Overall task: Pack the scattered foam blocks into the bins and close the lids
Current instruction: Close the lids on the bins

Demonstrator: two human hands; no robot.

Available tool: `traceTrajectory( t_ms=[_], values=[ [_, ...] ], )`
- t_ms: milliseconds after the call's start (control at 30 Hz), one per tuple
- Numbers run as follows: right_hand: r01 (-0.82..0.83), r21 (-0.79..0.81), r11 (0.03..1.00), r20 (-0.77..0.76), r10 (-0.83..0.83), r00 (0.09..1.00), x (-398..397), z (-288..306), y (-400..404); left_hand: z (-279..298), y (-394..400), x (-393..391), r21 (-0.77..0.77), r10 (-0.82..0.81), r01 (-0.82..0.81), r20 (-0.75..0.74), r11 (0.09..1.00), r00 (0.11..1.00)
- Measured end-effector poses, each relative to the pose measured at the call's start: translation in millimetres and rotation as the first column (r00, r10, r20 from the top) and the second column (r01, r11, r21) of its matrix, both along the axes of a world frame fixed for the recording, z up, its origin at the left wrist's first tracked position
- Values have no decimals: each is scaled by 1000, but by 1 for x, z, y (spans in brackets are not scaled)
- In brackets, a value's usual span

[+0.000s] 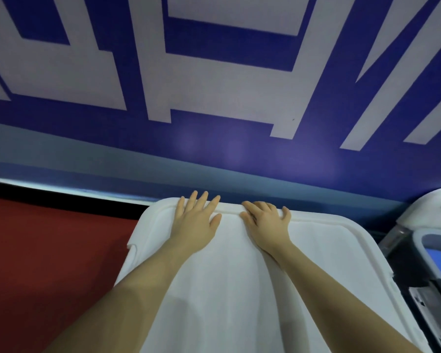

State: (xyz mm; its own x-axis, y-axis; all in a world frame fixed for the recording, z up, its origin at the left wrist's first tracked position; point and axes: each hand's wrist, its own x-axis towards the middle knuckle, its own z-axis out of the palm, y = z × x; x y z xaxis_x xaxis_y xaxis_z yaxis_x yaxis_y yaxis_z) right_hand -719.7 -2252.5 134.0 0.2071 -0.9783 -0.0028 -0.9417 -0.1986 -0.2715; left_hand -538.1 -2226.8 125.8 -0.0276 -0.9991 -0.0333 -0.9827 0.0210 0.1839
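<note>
A large white bin lid (329, 250) fills the lower middle of the view, lying flat over its bin. My left hand (197, 217) presses flat on the lid near its far edge, fingers straight and spread. My right hand (267, 219) lies palm down beside it on the same far edge, its fingertips bent slightly over the rim ridge. Both forearms stretch across the lid from the near side. No foam blocks are visible; the bin's inside is hidden under the lid.
A second bin (433, 253) with a grey rim and blue contents stands at the right, with a white lid (428, 207) raised behind it. Red floor (49, 250) lies to the left. A blue and white patterned wall (214, 85) rises close behind the bins.
</note>
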Motion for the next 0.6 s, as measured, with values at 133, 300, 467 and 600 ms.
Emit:
traceTrajectory(
  t_ms=[133, 300, 467, 600],
  values=[
    [-9, -10, 1000, 47, 10, 999, -1, 0, 3, -1, 4, -2, -22, 4, -3, 24, 1000, 1000],
    [-65, -16, 998, 100, 67, 993, -31, 10, 36, 14, 35, -9, -73, -6, 3, -53, 997, 999],
    [109, -118, 987, 67, -102, 993, -103, 24, 95, 39, 70, -59, -76, -96, 88, -108, 993, 990],
    [265, -189, 946, -87, -285, 955, -181, 32, 128, 51, 76, -122, -27, -250, 249, -90, 968, 964]
  ],
)
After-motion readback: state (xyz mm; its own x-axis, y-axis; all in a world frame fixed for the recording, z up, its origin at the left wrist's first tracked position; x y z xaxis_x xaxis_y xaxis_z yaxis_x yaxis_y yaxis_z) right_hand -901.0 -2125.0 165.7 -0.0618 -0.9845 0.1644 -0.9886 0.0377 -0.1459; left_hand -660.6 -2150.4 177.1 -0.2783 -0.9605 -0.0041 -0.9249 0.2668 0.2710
